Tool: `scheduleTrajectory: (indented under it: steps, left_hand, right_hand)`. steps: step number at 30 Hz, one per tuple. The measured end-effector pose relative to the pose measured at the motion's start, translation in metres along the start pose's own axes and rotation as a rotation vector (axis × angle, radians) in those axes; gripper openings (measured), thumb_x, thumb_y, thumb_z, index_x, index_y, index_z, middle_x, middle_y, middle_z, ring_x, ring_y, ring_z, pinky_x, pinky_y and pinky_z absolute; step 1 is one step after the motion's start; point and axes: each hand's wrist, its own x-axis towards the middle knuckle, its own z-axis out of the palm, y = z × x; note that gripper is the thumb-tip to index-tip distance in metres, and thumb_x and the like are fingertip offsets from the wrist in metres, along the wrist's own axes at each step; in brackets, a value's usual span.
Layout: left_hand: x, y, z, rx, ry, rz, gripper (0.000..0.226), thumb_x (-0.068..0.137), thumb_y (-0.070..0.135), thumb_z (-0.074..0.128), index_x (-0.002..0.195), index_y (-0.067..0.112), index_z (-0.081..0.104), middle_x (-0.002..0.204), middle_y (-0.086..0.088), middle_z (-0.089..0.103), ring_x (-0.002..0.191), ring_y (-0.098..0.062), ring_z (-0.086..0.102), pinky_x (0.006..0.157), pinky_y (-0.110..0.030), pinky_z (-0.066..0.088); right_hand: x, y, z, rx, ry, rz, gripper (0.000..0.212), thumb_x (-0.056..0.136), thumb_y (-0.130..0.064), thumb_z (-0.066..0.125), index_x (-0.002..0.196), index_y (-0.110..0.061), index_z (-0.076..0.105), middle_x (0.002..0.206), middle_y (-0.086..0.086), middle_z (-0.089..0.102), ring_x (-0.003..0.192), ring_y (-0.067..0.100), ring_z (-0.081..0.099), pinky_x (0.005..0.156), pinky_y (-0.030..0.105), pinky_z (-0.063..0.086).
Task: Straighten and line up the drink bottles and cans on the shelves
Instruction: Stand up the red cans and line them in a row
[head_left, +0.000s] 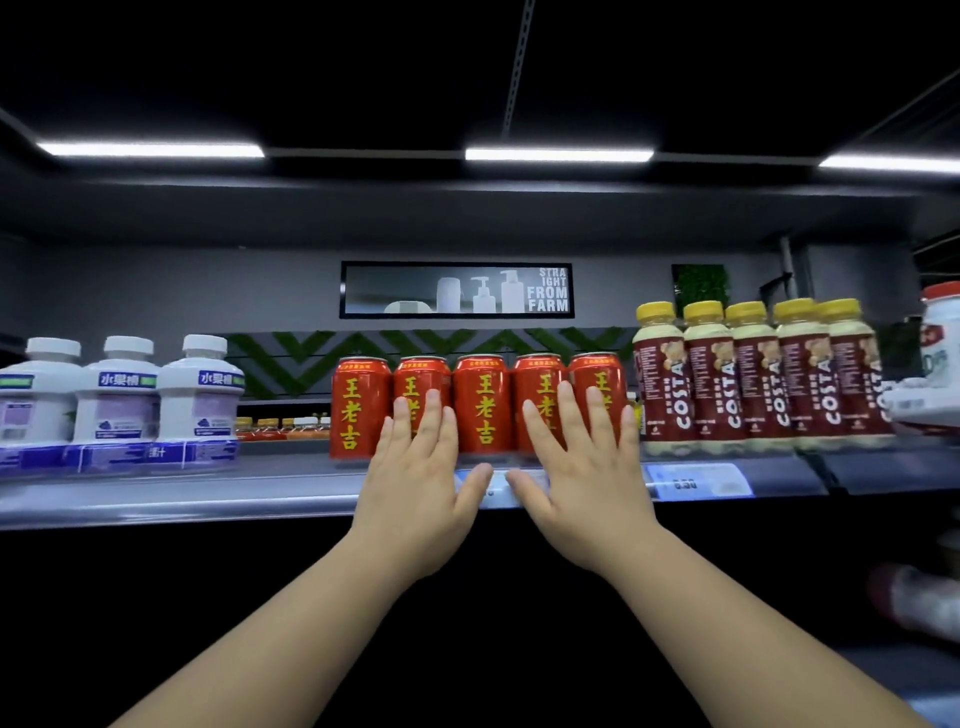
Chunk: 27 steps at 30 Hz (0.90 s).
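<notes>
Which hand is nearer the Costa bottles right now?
Right. The right hand covers the rightmost cans, beside the Costa bottles; the left hand sits further left, on the second can.

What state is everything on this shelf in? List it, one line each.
red cans, five upright in a tight row, labels forward.
Costa bottles, five upright side by side, yellow caps on.
white bottles, three upright, capped.
left hand, open, fingers straight over the second can's front.
right hand, open, fingers straight over the fourth and fifth cans' fronts.
</notes>
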Motion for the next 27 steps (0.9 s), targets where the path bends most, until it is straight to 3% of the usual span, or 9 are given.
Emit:
scheduleTrajectory:
  steps: [2,6,9,14,22,27]
  left_hand:
    - [0.000,0.004,0.000,-0.011,0.018,-0.025,0.081,0.097,0.066,0.017,0.158,0.018,-0.006,0.163,0.000,-0.023,0.148,-0.024,-0.025,0.118,-0.037,-0.013]
    - [-0.003,0.015,0.007,0.048,0.099,-0.021,0.089,0.082,0.073,-0.001,0.157,0.027,-0.007,0.163,-0.002,-0.023,0.149,-0.025,-0.025,0.118,-0.040,-0.015]
    - [0.009,0.027,0.004,0.069,0.168,0.055,0.079,0.085,0.071,0.004,0.156,0.038,-0.002,0.164,0.000,-0.019,0.148,-0.025,-0.026,0.120,-0.048,-0.015]
    - [0.029,0.039,0.011,0.115,0.186,0.025,0.071,0.091,0.065,0.010,0.156,0.038,-0.001,0.165,0.000,-0.017,0.150,-0.026,-0.022,0.119,-0.051,-0.014]
    - [0.027,0.037,0.021,0.103,0.208,-0.004,0.077,0.087,0.071,0.003,0.156,0.038,-0.002,0.165,0.002,-0.018,0.152,-0.021,-0.013,0.121,-0.047,-0.012]
    - [0.024,0.035,0.021,0.056,0.233,-0.011,0.072,0.092,0.068,0.015,0.156,0.037,0.004,0.166,0.003,-0.011,0.152,-0.017,-0.008,0.120,-0.041,-0.014]
  right_hand:
    - [-0.002,0.011,0.001,0.009,-0.047,-0.035,0.082,0.083,-0.076,0.000,0.155,-0.039,-0.016,0.164,0.002,-0.026,0.147,0.026,-0.031,0.117,0.053,-0.022]
    - [-0.003,0.024,0.001,0.004,-0.017,-0.081,0.083,0.084,-0.076,0.002,0.156,-0.038,-0.013,0.163,0.003,-0.026,0.146,0.026,-0.034,0.116,0.054,-0.021]
    - [0.007,0.035,-0.002,-0.011,0.056,-0.078,0.080,0.088,-0.075,0.006,0.157,-0.038,-0.008,0.165,0.006,-0.022,0.147,0.028,-0.032,0.116,0.057,-0.020]
    - [0.009,0.038,0.005,0.055,0.038,-0.058,0.077,0.093,-0.073,0.015,0.155,-0.038,-0.013,0.164,0.006,-0.025,0.145,0.028,-0.035,0.118,0.054,-0.017]
    - [0.005,0.041,0.008,0.152,0.061,-0.042,0.080,0.093,-0.075,0.016,0.153,-0.037,-0.021,0.160,0.004,-0.033,0.144,0.021,-0.037,0.121,0.047,-0.015]
    - [0.003,0.045,0.005,0.213,0.063,-0.035,0.078,0.094,-0.073,0.020,0.155,-0.038,-0.015,0.162,0.002,-0.029,0.146,0.018,-0.033,0.120,0.042,-0.016]
